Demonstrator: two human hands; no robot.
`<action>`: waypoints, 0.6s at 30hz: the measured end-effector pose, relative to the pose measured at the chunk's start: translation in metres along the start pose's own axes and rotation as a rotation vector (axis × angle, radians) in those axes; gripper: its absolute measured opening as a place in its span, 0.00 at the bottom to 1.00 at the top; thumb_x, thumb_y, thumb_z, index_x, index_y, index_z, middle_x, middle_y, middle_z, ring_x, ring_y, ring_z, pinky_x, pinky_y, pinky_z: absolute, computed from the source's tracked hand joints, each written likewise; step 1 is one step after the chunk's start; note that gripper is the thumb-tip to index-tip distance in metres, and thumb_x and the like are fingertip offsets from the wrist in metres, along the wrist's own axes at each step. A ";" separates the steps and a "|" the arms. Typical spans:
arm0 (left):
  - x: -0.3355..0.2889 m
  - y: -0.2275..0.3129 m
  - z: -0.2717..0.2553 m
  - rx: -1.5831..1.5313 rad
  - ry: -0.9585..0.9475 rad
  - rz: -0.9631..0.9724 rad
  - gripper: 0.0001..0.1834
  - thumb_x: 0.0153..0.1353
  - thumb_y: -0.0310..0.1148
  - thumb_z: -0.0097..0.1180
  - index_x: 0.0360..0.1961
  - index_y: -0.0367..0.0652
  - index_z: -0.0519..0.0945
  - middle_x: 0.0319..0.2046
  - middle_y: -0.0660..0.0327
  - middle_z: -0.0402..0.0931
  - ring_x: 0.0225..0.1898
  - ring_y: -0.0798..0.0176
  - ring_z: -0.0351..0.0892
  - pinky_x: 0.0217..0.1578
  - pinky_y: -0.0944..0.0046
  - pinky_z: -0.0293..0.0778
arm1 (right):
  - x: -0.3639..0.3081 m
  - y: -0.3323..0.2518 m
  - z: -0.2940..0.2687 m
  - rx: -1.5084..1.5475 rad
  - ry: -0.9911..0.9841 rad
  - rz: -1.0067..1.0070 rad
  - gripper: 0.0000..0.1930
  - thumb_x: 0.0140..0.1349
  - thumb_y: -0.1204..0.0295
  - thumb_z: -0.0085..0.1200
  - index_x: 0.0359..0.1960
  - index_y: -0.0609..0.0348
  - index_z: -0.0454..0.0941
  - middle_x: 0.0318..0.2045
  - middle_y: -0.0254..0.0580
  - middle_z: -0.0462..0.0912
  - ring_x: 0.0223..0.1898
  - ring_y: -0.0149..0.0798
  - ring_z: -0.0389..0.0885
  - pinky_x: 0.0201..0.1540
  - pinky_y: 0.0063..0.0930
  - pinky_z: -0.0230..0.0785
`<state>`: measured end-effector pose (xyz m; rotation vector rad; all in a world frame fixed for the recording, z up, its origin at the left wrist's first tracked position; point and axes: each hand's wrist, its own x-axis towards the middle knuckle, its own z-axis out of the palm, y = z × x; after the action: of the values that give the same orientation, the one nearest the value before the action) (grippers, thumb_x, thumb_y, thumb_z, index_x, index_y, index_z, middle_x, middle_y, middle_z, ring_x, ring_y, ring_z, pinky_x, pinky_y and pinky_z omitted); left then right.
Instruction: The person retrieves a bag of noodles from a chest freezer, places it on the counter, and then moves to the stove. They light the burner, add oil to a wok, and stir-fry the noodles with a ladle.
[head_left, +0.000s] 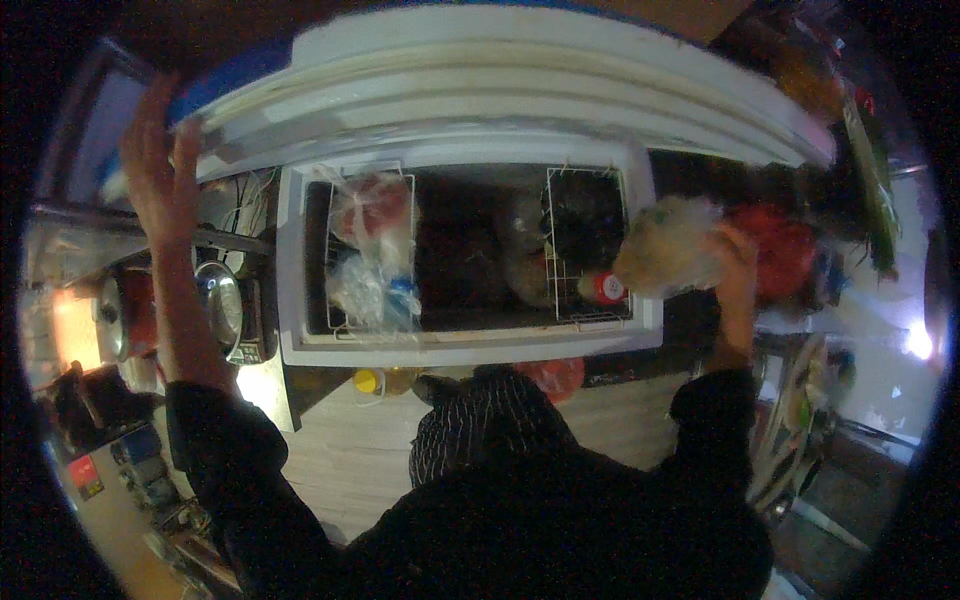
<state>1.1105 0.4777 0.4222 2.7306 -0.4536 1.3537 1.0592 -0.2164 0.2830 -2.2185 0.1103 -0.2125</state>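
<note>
A white chest freezer (470, 352) stands before me with its thick white lid (500, 65) raised. My left hand (160, 175) is up at the lid's left end, its fingers on the edge. In my right hand (737, 260) is a clear plastic bag (672, 245) with pale, yellowish contents, blurred, over the freezer's right rim. Inside, the left wire basket (331, 255) holds a bag with something red (375, 208) and a crumpled clear bag (365, 290). A red round cap (609, 288) shows at the right wire basket (549, 245). The middle of the freezer is too dark to make out.
A red bag (775, 250) is just right of my right hand. Left of the freezer are a red pot (125, 310) and a round metal lid or pan (220, 305). A yellow-capped container (368, 382) and a red item (555, 375) stand at the freezer's near side, above the light floor (340, 455).
</note>
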 end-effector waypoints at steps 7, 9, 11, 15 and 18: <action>0.005 0.005 -0.005 0.068 -0.039 0.014 0.27 0.70 0.47 0.50 0.65 0.45 0.72 0.65 0.53 0.69 0.66 0.48 0.65 0.67 0.51 0.58 | -0.049 0.056 0.073 0.236 -0.402 0.255 0.12 0.63 0.64 0.59 0.43 0.58 0.82 0.37 0.35 0.82 0.41 0.32 0.80 0.44 0.30 0.74; 0.006 0.008 -0.005 0.058 -0.044 0.010 0.28 0.70 0.48 0.50 0.65 0.45 0.72 0.65 0.52 0.69 0.66 0.47 0.65 0.67 0.51 0.58 | -0.072 0.096 0.112 0.043 -0.626 0.037 0.16 0.65 0.58 0.57 0.43 0.58 0.82 0.35 0.38 0.84 0.38 0.34 0.82 0.41 0.33 0.72; 0.006 0.009 -0.005 0.049 -0.049 -0.002 0.28 0.70 0.49 0.49 0.66 0.45 0.72 0.65 0.52 0.69 0.67 0.47 0.65 0.67 0.50 0.58 | -0.096 0.130 0.142 -0.277 -0.684 -0.236 0.17 0.63 0.57 0.57 0.43 0.58 0.83 0.35 0.43 0.85 0.37 0.42 0.83 0.39 0.38 0.72; 0.006 0.008 -0.005 0.064 -0.060 0.004 0.28 0.71 0.49 0.48 0.66 0.44 0.71 0.65 0.53 0.69 0.66 0.47 0.65 0.66 0.50 0.58 | -0.123 0.162 0.173 -0.387 -0.627 -0.188 0.17 0.60 0.60 0.58 0.47 0.56 0.82 0.38 0.48 0.84 0.38 0.55 0.82 0.42 0.46 0.73; 0.005 0.008 -0.005 0.086 -0.054 -0.008 0.29 0.71 0.50 0.46 0.66 0.44 0.71 0.65 0.53 0.69 0.66 0.47 0.65 0.66 0.50 0.58 | -0.120 0.165 0.184 -0.301 -0.435 -0.010 0.21 0.58 0.63 0.59 0.53 0.54 0.78 0.40 0.50 0.83 0.42 0.58 0.81 0.47 0.48 0.73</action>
<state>1.1074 0.4698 0.4285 2.8411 -0.3969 1.3308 0.9755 -0.1554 0.0289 -2.5099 -0.1149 0.3017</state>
